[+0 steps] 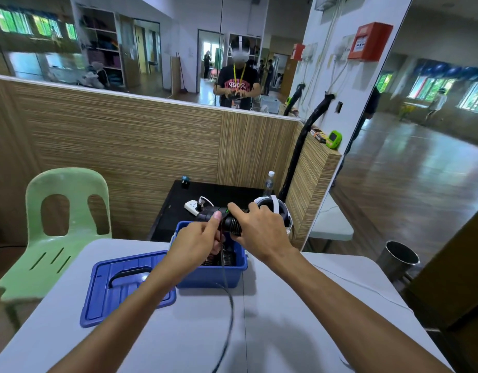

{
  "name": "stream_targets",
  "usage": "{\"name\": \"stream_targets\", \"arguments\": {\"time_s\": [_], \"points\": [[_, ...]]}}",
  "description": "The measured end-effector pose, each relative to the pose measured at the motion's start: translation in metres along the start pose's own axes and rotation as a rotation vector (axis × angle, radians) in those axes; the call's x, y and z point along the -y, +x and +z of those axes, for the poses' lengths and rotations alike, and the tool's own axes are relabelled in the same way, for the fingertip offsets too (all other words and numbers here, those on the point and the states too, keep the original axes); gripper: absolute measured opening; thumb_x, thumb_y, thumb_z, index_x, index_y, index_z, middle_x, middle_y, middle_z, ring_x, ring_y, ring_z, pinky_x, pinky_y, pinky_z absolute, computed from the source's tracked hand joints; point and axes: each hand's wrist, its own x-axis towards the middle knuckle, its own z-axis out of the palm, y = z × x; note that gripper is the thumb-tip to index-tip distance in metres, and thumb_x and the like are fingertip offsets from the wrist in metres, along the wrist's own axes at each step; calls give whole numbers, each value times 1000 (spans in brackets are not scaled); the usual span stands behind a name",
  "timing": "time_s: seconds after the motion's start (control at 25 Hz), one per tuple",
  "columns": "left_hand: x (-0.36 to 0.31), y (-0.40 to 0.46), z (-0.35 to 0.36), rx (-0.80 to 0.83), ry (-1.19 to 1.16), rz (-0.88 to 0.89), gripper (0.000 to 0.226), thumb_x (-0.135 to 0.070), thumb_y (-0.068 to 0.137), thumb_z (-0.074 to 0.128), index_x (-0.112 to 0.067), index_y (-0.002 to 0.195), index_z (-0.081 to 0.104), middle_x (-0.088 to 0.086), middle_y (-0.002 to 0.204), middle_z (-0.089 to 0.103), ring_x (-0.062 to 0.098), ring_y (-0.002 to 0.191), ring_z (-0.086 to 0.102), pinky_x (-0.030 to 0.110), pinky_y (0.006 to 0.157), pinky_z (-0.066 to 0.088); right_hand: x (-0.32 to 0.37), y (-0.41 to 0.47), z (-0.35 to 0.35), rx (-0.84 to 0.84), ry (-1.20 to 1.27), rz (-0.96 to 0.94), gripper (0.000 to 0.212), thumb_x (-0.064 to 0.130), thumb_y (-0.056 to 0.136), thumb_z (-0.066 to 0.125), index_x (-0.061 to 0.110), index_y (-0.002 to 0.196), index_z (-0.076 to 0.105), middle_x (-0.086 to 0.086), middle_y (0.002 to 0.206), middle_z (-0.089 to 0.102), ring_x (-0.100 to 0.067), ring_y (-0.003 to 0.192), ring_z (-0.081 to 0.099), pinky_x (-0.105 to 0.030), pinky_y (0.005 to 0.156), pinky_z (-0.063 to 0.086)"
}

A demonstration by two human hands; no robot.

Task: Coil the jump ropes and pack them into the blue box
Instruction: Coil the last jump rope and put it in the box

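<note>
Currently | right hand (262, 230) grips jump rope handles (227, 219) above blue box (213, 273) | left hand (197, 243) pinches cord (228, 305), which trails across table (299, 319) | advice: wind even loops, keep cord taut, then lower in.

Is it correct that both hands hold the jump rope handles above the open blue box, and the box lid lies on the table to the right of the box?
Not quite. The head view shows the lid lying on the table to the left of the blue box, not the right. The rest stands: the left hand and right hand hold the jump rope handles above the open box.
</note>
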Motion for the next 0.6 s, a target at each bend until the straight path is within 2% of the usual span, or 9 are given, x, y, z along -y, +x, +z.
{"name": "stream_targets", "arguments": {"time_s": [0.08, 0.16, 0.24, 0.32, 0.4, 0.48, 0.52, 0.6], "points": [[3, 4, -1, 137, -97, -76, 64, -53, 100, 30, -9, 85, 74, 2, 81, 76, 14, 81, 72, 26, 78, 53, 2, -2, 0, 15, -15, 11, 72, 50, 60, 87, 25, 122, 60, -9, 77, 62, -27, 60, 60, -29, 45, 31], [7, 7, 1, 207, -74, -56, 62, -49, 102, 29, -7, 87, 72, 1, 91, 76, 13, 94, 68, 22, 88, 45, 1, -5, 2, 41, -14, 29, 72, 51, 58, 88, 24, 119, 61, -9, 75, 62, -27, 59, 59, -29, 43, 35], [11, 8, 5, 282, -233, -29, 54, -39, 104, 30, -1, 89, 65, 8, 87, 74, 23, 94, 69, 28, 92, 47, 1, -6, 2, 55, 0, 46, 72, 49, 54, 90, 23, 115, 63, -9, 73, 61, -27, 56, 59, -29, 41, 36], [9, 4, 12, 292, -460, -46, 44, -31, 105, 34, 1, 94, 62, 9, 67, 63, 28, 73, 66, 33, 84, 54, -1, -6, 3, 52, 3, 70, 72, 50, 52, 91, 22, 112, 64, -9, 71, 60, -27, 55, 58, -28, 41, 31], [7, -1, 23, 224, -577, -71, 37, -29, 103, 41, -1, 94, 63, 2, 55, 44, 17, 53, 49, 30, 62, 52, -2, -7, -1, 45, 12, 81, 66, 52, 61, 86, 20, 113, 63, -10, 74, 61, -28, 58, 60, -29, 45, 30], [5, -5, 33, 162, -504, -34, 34, -30, 103, 40, -8, 86, 60, -3, 52, 36, 10, 45, 32, 23, 45, 35, 1, -10, -5, 79, 49, 100, 56, 51, 78, 73, 19, 121, 56, -13, 86, 63, -33, 72, 63, -33, 52, 33], [4, -6, 37, 129, -414, 8, 35, -30, 104, 38, -10, 82, 56, -5, 51, 37, 8, 43, 30, 22, 42, 28, 1, -10, -5, 132, 78, 119, 53, 50, 85, 67, 19, 125, 51, -13, 94, 63, -34, 81, 64, -34, 57, 34], [7, -8, 41, 78, -232, 92, 37, -31, 104, 35, -14, 76, 52, -7, 50, 41, 6, 42, 32, 24, 44, 27, 0, -7, -3, 218, 137, 168, 50, 47, 89, 62, 19, 127, 46, -13, 101, 64, -35, 90, 64, -35, 62, 36]]}}
